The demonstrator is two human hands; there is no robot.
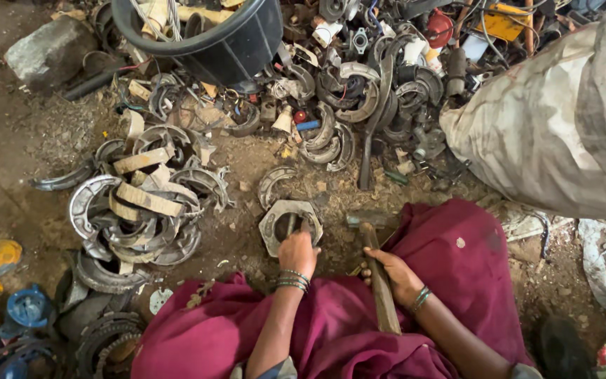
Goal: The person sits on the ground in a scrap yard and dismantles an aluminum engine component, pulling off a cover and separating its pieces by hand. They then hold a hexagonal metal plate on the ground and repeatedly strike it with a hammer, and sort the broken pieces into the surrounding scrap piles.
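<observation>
The left hand [297, 253] is closing its grip on a thin punch [291, 226], holding it upright inside the ring [289, 223] so the tip is bearing on the part. The ring is lying flat on the dirt floor [247, 242], just ahead of the knees, giving it solid backing. The right hand [395, 275] is gripping the hammer [375, 274] mid-handle, its head resting beside the ring. Brake shoes [142, 210] are lying heaped at left; a black tub [212, 42] is standing beyond. No labels are legible; yellow and blue casings [8, 288] are sitting at the far left
</observation>
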